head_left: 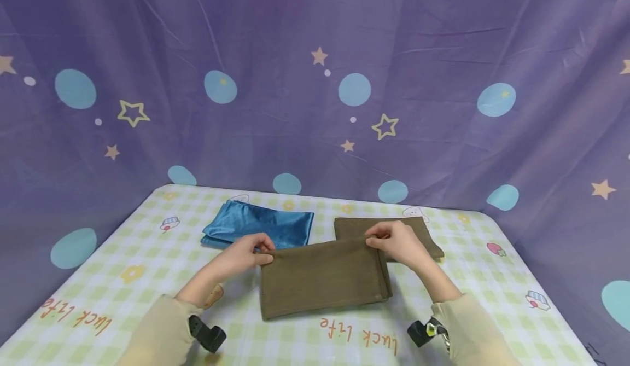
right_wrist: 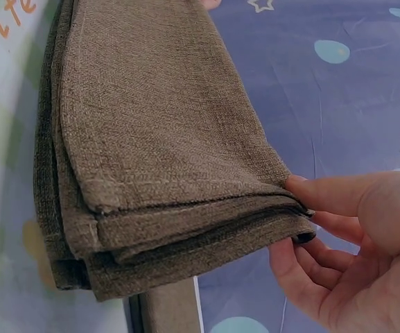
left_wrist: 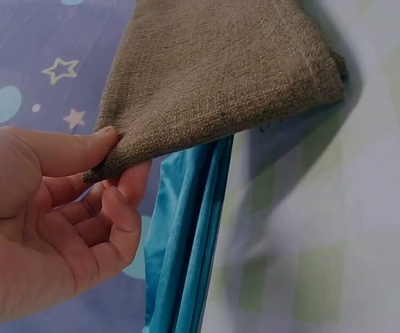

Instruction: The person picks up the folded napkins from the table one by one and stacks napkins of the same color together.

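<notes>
A folded brown cloth [head_left: 322, 278] hangs by its top corners between both hands, over the front middle of the table. My left hand [head_left: 246, 254] pinches its top left corner between thumb and fingers; the left wrist view shows this corner of the brown cloth [left_wrist: 213, 76] up close. At the top right corner, my right hand [head_left: 398, 240] pinches the stacked layers, whose edges show on the brown cloth [right_wrist: 165, 139] in the right wrist view. Behind lie a folded shiny blue cloth [head_left: 266, 224] at left and a second folded brown cloth [head_left: 359, 227] at right, partly hidden.
The table wears a green and white checked cover [head_left: 162, 262] with printed letters and small pictures. A purple curtain [head_left: 295, 38] with stars and blue ovals stands right behind it. Each forearm carries a small black device near the sleeve cuff.
</notes>
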### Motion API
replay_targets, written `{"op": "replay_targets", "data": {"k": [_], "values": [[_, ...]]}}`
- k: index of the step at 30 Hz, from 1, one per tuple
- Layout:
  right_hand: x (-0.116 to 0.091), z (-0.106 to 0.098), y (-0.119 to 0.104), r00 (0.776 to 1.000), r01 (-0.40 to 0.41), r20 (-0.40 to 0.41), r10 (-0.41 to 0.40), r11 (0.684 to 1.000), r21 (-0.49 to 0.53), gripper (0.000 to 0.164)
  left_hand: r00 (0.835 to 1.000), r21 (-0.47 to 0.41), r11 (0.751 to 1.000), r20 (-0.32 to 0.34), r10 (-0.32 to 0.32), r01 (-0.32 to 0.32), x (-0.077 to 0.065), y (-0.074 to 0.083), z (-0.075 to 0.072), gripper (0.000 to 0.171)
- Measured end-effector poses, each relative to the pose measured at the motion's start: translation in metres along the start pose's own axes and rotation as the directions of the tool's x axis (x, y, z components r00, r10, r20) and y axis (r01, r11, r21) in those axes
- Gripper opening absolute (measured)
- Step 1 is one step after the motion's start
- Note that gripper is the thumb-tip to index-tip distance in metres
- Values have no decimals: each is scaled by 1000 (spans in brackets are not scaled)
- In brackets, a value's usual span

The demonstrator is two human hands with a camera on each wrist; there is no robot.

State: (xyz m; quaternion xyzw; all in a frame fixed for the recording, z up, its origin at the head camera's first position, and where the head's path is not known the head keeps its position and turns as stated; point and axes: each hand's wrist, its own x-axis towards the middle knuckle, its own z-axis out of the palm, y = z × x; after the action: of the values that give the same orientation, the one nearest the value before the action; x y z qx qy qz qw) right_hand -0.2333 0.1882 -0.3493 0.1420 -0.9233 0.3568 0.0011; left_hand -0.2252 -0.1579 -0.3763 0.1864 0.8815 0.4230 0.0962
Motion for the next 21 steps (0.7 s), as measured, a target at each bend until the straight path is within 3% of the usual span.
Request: {"op": "replay_targets", "data": {"k": [9,21], "values": [[1,-18,5,999,-35,-28,34,999,-30,16,1000,-72,997,-11,-26,25,12,9,16,12],[3,-41,8,995,-27,-96,19,996,-82,15,998,-49,999,-60,-1,-2,28,22,30,12]]}}
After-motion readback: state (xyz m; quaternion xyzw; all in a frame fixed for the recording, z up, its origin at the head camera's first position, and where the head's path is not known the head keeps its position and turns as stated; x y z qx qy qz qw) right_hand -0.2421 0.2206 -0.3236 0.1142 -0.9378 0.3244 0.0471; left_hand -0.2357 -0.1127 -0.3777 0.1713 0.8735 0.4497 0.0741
